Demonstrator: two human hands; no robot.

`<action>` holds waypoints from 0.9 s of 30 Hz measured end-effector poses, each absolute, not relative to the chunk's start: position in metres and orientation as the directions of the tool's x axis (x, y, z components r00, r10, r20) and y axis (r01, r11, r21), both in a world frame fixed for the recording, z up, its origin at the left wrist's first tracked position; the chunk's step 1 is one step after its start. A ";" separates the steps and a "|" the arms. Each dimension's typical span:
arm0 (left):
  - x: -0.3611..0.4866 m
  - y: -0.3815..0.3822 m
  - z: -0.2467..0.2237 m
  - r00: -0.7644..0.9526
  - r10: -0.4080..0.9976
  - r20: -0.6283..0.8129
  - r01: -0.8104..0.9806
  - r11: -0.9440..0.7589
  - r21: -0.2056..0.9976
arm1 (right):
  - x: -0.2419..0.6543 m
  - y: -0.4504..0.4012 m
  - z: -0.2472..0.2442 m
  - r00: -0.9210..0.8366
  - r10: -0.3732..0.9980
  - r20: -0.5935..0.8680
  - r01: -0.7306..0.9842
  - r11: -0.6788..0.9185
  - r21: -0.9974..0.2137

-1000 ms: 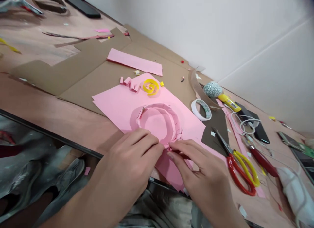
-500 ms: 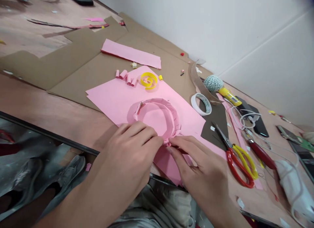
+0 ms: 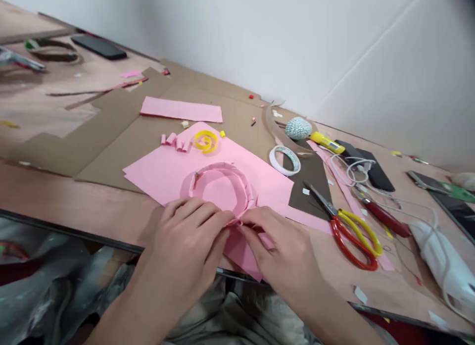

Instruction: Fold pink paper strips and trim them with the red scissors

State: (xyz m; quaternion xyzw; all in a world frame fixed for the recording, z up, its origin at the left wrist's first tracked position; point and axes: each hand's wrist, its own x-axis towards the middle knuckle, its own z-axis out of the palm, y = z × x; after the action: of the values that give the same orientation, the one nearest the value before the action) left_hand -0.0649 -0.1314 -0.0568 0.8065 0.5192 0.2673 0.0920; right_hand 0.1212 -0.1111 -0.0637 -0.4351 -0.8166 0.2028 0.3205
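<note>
Left hand [image 3: 187, 238] lies at the lower centre of the frame, its fingers curled together over the near side of a pink paper ring [image 3: 249, 189]; it seems to hold the rim, though its fingertips are hidden. Right hand [image 3: 282, 243], just beside it, has thumb and forefinger drawn close on a small pink roll [image 3: 240, 222] at the ring's near edge. Whether the roll is fixed there cannot be told.

The ring rests in the middle of the frame on a pink sheet [image 3: 163, 172], whose near corner overhangs the table edge [image 3: 74, 232]. Its wall looks thin, so too hard a pinch could likely dent it or unwind the roll; uneven pressure from the two hands might pull the round out of shape. A wrist dragging that overhanging corner could shift ring and sheet together.

Above the ring sit a yellow spiral [image 3: 208, 149] and four pink rolls [image 3: 179, 145], light enough, probably, to scatter if the sheet is jerked. Farther out are a pink strip [image 3: 181, 110] on cardboard [image 3: 126, 147], tape [image 3: 274, 159] right of centre, and scissors [image 3: 336, 217] at lower right, partly open.
</note>
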 end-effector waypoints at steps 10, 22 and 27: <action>-0.062 -0.130 -0.048 0.356 0.748 0.560 0.772 -0.573 0.274 | 0.125 -0.111 -0.056 -0.284 0.936 0.207 0.347 0.302 -0.888; -0.101 -0.083 0.022 -0.107 0.843 0.527 0.827 -0.219 0.519 | 0.140 -0.112 -0.042 -0.334 0.878 0.343 0.233 0.430 -0.872; -0.134 -0.052 0.025 -0.155 0.944 0.290 0.897 0.011 0.443 | 0.143 -0.113 -0.045 -0.338 0.799 0.498 0.329 0.596 -0.733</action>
State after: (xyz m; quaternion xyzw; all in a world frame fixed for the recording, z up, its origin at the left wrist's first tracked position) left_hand -0.1341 -0.0525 0.0245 0.6485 0.7097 0.2717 0.0440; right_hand 0.1432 -0.1131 -0.0454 -0.3640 -0.7743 0.2639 0.4454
